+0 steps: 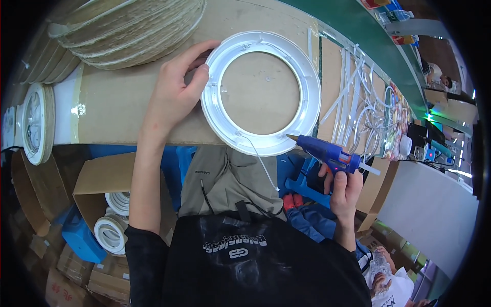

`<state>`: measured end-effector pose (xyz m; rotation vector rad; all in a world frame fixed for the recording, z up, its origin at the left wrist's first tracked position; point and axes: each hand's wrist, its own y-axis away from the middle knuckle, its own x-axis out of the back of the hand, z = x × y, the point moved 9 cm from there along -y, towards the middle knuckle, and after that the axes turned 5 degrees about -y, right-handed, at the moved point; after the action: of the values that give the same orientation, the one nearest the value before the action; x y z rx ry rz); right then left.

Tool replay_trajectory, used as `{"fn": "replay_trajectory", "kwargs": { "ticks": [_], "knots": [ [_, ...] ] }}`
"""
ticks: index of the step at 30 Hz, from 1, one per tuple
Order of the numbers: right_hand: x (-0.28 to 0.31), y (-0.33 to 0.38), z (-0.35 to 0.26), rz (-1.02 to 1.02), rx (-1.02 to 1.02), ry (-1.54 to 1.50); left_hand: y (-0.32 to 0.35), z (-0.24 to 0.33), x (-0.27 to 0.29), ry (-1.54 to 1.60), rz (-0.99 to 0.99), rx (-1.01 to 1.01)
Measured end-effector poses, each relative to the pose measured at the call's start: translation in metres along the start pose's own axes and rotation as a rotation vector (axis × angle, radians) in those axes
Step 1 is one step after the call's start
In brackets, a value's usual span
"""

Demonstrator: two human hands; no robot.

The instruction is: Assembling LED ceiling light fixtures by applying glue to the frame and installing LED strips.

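A white plastic ring (307, 110) lies flat on the cardboard-covered bench (117, 102), with a thin white wire (263, 163) hanging from its near rim. My left hand (176, 89) grips the ring's left edge, fingers curled over the rim. My right hand (345, 187) holds a blue glue gun (327, 152) by its handle. The gun's nozzle points left and sits just at the ring's lower right rim.
A stack of woven straw-coloured discs (128, 30) sits at the bench's far left. Loose white strips (358, 92) lie to the right of the ring. An open cardboard box (102, 184) with white rings stands below the bench. More rings (33, 123) lean at the left.
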<state>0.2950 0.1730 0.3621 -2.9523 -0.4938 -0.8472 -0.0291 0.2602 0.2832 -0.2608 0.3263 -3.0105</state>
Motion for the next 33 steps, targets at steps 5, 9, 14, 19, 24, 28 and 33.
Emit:
{"fn": "replay_trajectory", "kwargs": {
  "ticks": [5,9,14,19,24,28,33],
  "knots": [
    [-0.002,-0.004,0.001,-0.007,0.018,0.035,0.000,0.000,-0.003,0.022,-0.010,0.000],
    [-0.002,-0.004,0.003,0.010,-0.005,0.034,0.000,0.002,-0.003,0.026,-0.005,-0.010],
    [-0.002,-0.005,0.006,-0.004,-0.033,0.044,0.000,0.002,-0.001,0.005,-0.012,-0.013],
    [0.000,-0.004,0.006,-0.008,-0.030,0.022,0.000,0.003,-0.001,0.013,-0.011,-0.004],
    [-0.001,-0.006,0.006,0.011,-0.041,0.016,0.000,0.001,-0.002,0.018,-0.017,-0.014],
    [0.003,-0.004,0.011,-0.017,-0.042,0.017,-0.001,0.001,-0.002,0.028,-0.014,-0.023],
    [0.001,-0.001,0.009,-0.010,-0.024,0.031,-0.001,0.000,-0.002,0.023,-0.020,0.000]
  ]
}}
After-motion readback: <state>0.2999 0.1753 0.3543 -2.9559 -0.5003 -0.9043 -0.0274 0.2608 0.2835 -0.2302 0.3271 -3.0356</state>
